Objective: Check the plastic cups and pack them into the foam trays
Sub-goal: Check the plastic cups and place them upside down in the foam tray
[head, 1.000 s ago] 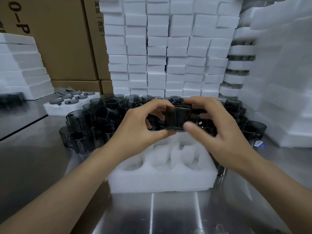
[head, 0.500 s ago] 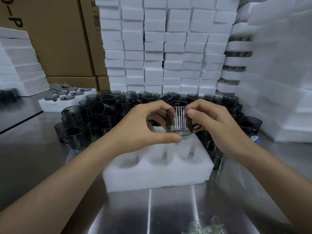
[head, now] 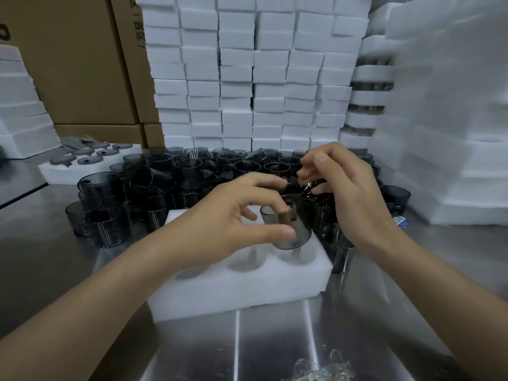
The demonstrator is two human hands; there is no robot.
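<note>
My left hand (head: 236, 224) grips a dark translucent plastic cup (head: 295, 232) between thumb and fingers. The cup is tilted and sits just over the rightmost front pocket of the white foam tray (head: 247, 287). The tray's front pockets look empty, and my hand hides its back row. My right hand (head: 346, 185) is off the cup, its fingers loosely curled above the pile of dark cups (head: 192, 174) behind the tray. I see nothing in its grasp.
The tray lies on a steel table (head: 49, 257). Stacked foam blocks (head: 261, 78) wall the back and foam stacks (head: 453, 119) the right. Cardboard boxes (head: 77, 64) stand back left, and a foam tray of dark lids (head: 82, 160) lies left. Crumpled clear plastic (head: 321, 367) lies near the front edge.
Both hands held the cup up before. My right hand has let go and risen toward the pile, while my left hand has lowered and tilted the cup toward the tray.
</note>
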